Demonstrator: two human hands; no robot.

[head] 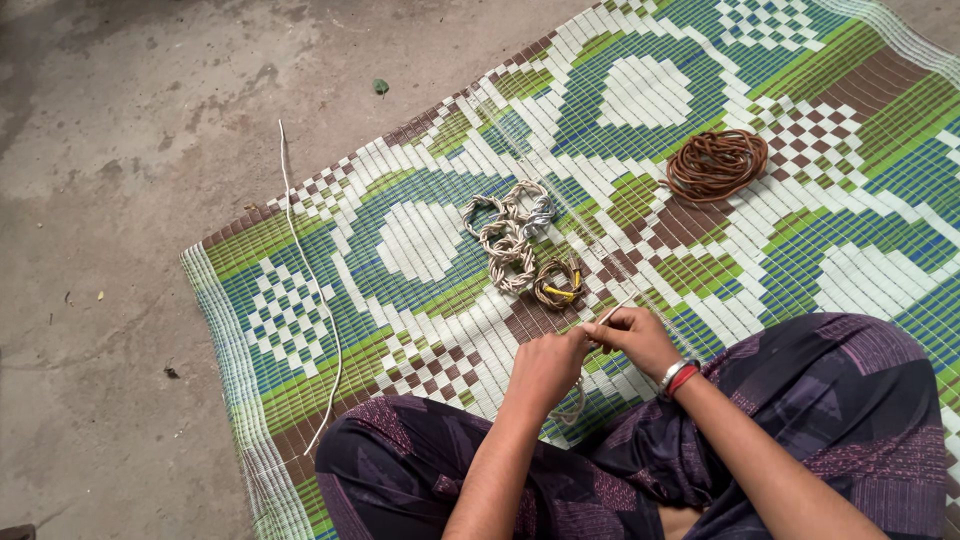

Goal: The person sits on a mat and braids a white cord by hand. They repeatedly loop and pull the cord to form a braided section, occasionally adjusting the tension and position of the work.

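Pale cane strands are being pinched between both hands just above the lap, the left hand and right hand closing tight on them. Several woven rings are lying finished on the patterned mat; a brown coil is waiting unused, well apart.

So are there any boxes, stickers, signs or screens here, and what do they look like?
None: no package, label, sign or screen shows.
What is there instead:
woven mat, on the concrete floor, green, blue, white and brown patterns.
brown coil, on the mat, far right, round.
braided rings, mid-mat, pale and tan.
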